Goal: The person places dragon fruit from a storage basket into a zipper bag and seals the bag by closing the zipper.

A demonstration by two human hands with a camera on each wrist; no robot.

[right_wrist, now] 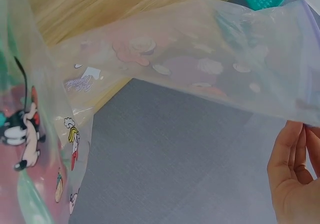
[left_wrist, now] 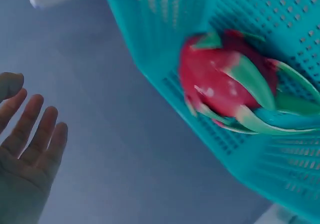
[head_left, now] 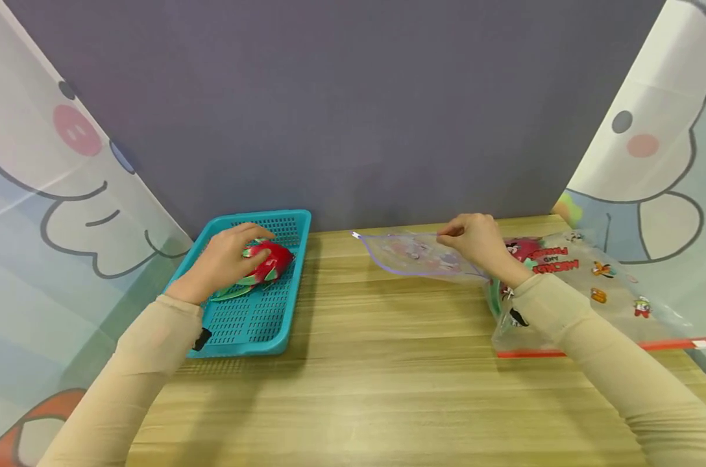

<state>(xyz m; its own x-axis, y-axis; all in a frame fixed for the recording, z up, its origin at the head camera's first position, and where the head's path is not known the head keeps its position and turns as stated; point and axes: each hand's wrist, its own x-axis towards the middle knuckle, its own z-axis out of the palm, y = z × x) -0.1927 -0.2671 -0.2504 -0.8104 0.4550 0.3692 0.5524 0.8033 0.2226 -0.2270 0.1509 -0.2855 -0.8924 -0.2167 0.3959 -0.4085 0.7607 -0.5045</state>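
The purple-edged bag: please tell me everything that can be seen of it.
The purple-edged bag looks like thin, translucent plastic with pale prints, a purple strip and a white slider at its left end. It seems flat, apparently empty. The right hand pinches it near the strip, over the table, between the basket and the red-edged bag.

Booth-like partitioned work corner, wider setting unclear. Cartoon-printed sheet (head_left: 26,168) left of left fingers (head_left: 256,231), second cartoon sheet (head_left: 657,178) right of right fingers (head_left: 453,226); grey panel (head_left: 353,117) beyond both, wood-grain bench (head_left: 388,383) beneath.
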